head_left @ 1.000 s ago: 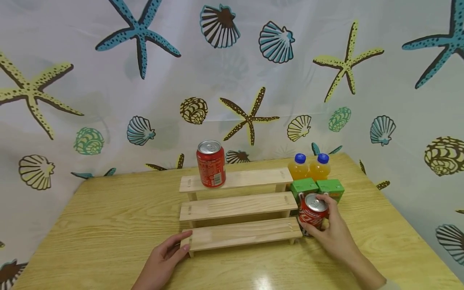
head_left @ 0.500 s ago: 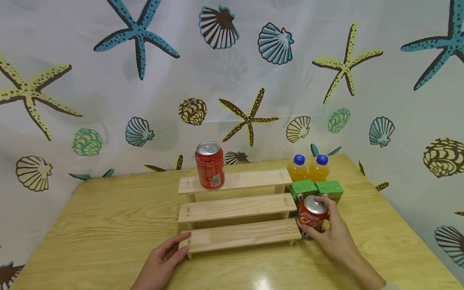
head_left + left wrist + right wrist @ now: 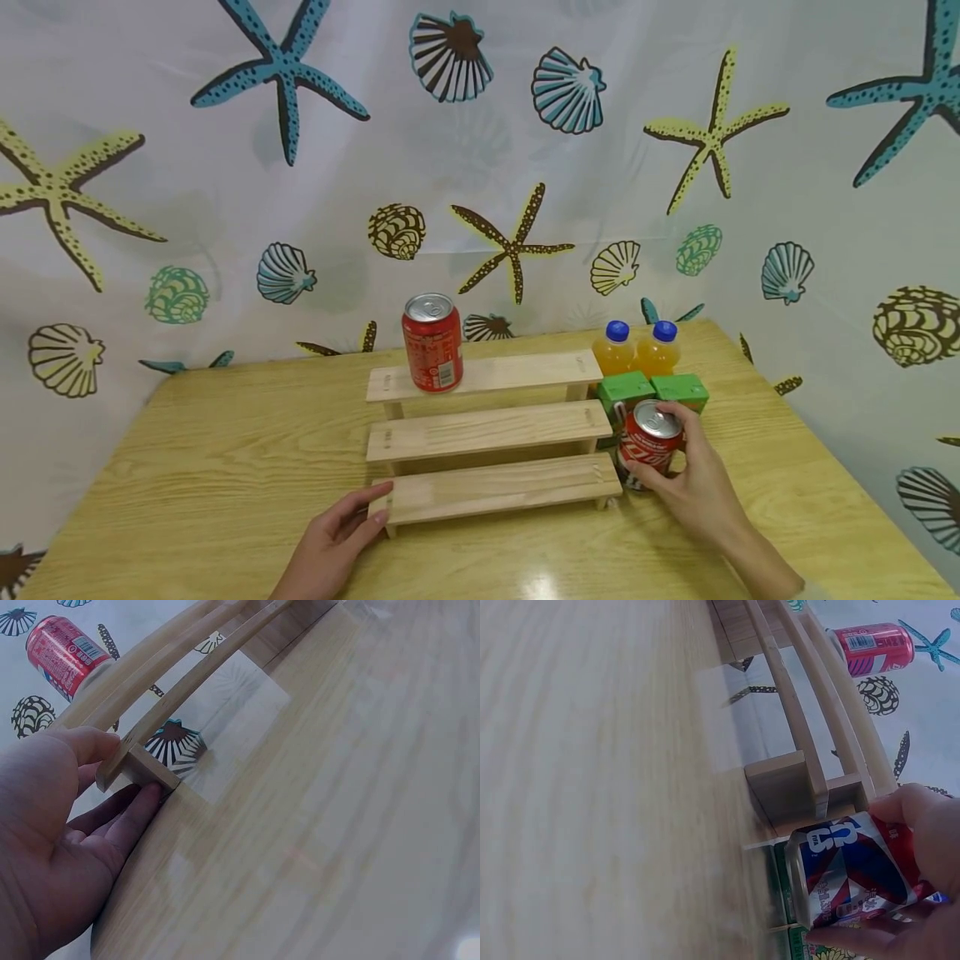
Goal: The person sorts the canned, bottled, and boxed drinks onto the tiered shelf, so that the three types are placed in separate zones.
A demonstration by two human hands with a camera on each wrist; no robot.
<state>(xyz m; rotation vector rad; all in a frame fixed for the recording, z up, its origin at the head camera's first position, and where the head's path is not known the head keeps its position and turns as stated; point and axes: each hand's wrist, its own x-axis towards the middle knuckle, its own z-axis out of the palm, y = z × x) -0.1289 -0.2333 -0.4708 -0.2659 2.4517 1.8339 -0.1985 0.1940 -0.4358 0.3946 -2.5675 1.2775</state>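
Observation:
A small three-step wooden shelf (image 3: 502, 490) stands on the table. My left hand (image 3: 330, 537) grips the left end of its lowest step, fingers around the end and leg (image 3: 154, 771). On the right, my right hand (image 3: 697, 483) holds a red soda can (image 3: 647, 446) upright between thumb and fingers, beside the shelf's right end. In the right wrist view the can's printed side (image 3: 859, 866) faces the camera. Another red soda can (image 3: 433, 352) stands on the left part of the top step.
Two green drink cartons (image 3: 681, 390) stand just behind the held can. Behind them are two orange juice bottles (image 3: 617, 354) with blue caps. The wooden table (image 3: 247, 450) runs back to a hanging cloth (image 3: 337, 200) printed with starfish and shells.
Over the last half second my right hand has lifted the soda can slightly and shifted it a little to the right. The left hand keeps its grip on the shelf.

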